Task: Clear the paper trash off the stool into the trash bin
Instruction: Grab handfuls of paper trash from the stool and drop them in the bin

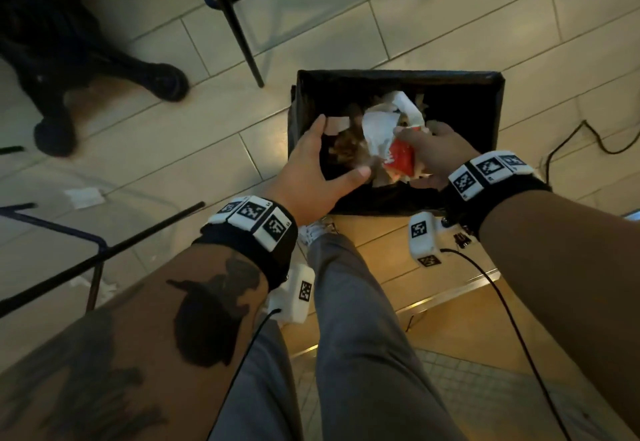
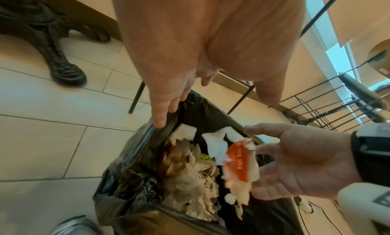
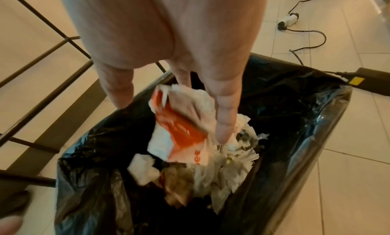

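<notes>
The trash bin (image 1: 398, 75), lined with a black bag (image 3: 295, 105), stands on the tiled floor in front of me and holds crumpled napkins and brown scraps. My right hand (image 1: 426, 150) hovers over its right half with fingers (image 3: 223, 115) straight. A crumpled red-and-white paper wrapper (image 1: 400, 160) (image 2: 238, 162) (image 3: 183, 130) lies blurred against them, inside the bin's mouth. My left hand (image 1: 334, 150) is spread open over the left rim, one fingertip (image 2: 158, 122) touching the bag's edge (image 2: 126, 155). The stool seat is out of view.
Black metal stool legs (image 1: 239, 25) stand behind the bin, and another frame (image 1: 97, 250) lies left. A dark cast table base (image 1: 52, 60) sits far left. A cable (image 1: 588, 136) and power brick (image 3: 371, 82) lie right. Paper scraps (image 1: 83, 196) dot the floor.
</notes>
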Motion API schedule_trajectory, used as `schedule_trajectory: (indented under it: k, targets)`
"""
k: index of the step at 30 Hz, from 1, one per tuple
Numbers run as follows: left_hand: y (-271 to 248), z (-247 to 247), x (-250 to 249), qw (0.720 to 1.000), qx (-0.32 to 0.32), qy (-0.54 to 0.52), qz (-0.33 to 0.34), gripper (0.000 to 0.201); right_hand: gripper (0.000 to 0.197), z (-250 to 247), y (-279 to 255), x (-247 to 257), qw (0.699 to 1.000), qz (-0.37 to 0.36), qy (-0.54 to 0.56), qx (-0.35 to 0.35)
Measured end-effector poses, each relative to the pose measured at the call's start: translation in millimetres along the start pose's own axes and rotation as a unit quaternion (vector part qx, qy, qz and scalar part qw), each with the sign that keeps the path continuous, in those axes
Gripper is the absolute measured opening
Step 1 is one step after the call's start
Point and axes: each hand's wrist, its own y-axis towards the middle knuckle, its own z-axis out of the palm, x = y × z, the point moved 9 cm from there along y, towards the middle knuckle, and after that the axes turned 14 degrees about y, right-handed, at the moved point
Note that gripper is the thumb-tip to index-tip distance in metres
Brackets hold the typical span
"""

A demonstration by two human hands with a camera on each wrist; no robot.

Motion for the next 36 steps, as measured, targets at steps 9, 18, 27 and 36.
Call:
schedule_trajectory:
  k: [9, 18, 27, 36]
  targets:
    - [-49, -42, 16, 0.998, -0.047, 0.021, -0.036, 0.108, 0.082, 13, -5, -2, 0.998, 0.014, -0.055, 0.021]
    - [-198, -132, 21, 0.982, -0.168, -0.075, -0.043, 0.074, 0.050, 81, -109, 47, 0.973, -0.098, -0.189, 0.092]
    - [-481, -238, 16, 0.916, -0.391, -0.087, -0.011, 0.028, 0.009, 267, -434, 152, 0.792, -0.423, -0.339, 0.282]
    - [-724, -270, 66, 0.752, -0.651, -0.023, -0.103, 0.032, 0.019, 389, -707, 158, 0.627, -0.566, -0.351, 0.403]
